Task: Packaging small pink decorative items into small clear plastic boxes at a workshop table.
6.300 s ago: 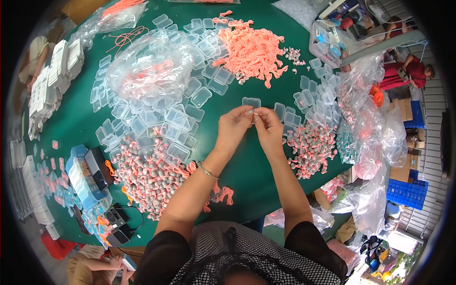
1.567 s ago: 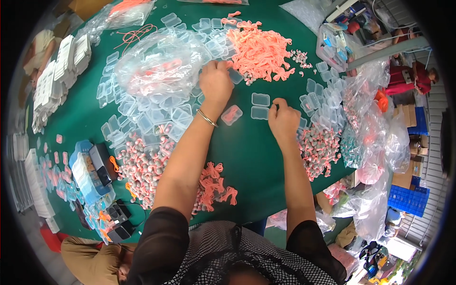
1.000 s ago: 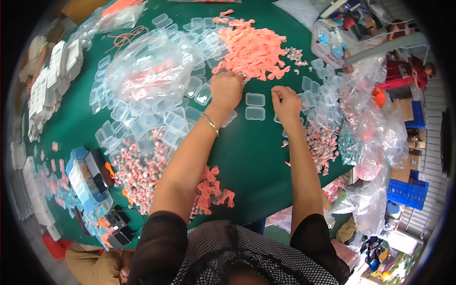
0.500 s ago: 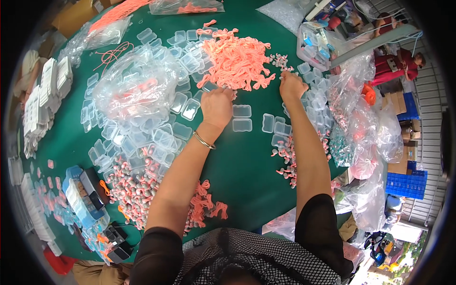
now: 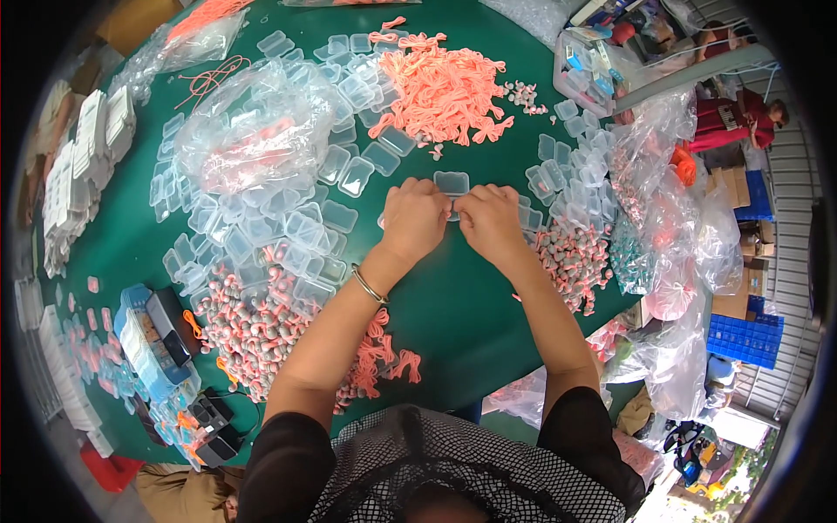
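My left hand (image 5: pixel 416 220) and my right hand (image 5: pixel 491 222) meet at the middle of the table, fingertips almost touching. Both have their fingers closed in a pinch, and whatever lies between them is too small or hidden to make out. Just beyond the fingertips is a clear plastic box (image 5: pixel 452 182), its nearer part covered by the hands. Further off lies a heap of coral-orange cord bundles (image 5: pixel 445 91), with a small cluster of grey-and-pink pieces (image 5: pixel 525 97) at its right side.
Loose clear boxes surround a clear bag (image 5: pixel 253 144) on the left. Grey-and-pink pieces are heaped at near left (image 5: pixel 253 336) and right (image 5: pixel 571 266). Stacked white trays (image 5: pixel 91 148) stand at the far left edge. A person in dark red (image 5: pixel 728 122) is beyond the table on the right.
My right hand has come left and nearer from the small grey-and-pink cluster. My left hand has come slightly nearer and right, from beside the cord heap, so both now meet at the box.
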Demonstrator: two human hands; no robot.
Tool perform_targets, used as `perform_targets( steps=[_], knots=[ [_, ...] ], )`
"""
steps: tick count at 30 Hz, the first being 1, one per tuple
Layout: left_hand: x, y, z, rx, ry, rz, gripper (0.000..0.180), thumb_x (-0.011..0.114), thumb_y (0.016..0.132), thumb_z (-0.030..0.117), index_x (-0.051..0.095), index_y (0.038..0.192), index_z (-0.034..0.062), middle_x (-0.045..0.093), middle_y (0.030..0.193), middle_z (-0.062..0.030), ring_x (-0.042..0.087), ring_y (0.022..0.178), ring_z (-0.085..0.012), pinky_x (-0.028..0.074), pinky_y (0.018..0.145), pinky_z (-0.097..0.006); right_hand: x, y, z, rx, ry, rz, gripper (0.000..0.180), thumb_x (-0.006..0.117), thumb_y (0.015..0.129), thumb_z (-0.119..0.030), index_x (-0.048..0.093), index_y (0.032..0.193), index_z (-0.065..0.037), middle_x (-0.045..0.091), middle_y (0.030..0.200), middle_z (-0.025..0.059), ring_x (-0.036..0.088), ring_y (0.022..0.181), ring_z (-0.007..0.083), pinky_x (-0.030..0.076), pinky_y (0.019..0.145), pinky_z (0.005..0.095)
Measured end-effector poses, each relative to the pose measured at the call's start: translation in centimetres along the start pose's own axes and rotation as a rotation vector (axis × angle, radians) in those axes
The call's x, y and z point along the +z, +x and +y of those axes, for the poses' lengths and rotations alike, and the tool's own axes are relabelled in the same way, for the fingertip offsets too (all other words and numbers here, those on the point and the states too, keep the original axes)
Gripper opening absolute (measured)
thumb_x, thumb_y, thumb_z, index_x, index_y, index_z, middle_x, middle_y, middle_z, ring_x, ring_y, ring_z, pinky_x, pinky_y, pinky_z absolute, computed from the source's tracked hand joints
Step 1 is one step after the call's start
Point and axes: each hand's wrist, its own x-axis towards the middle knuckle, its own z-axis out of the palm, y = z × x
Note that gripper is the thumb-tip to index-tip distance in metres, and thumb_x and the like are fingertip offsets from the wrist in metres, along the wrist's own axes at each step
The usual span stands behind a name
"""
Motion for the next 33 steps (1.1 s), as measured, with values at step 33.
perform_targets(
  steps=[33],
  knots=[
    [-1.2,-0.8,-0.6,0.063,0.080,0.042,0.051,0.084,0.062,0.028,0.068,0.108,0.0135,0.064,0.100,0.0014,0.055,0.096,-0.0193,0.034,0.080,-0.037,0.0,0.0,1.6,0.070,0.401,0.075,0.013,0.071,0.077,-0.006,0.066,0.089,-0.008,0.062,0.081,0.0048,0.061,0.075,0.0249,0.045,0.068,0.0395]
  ],
)
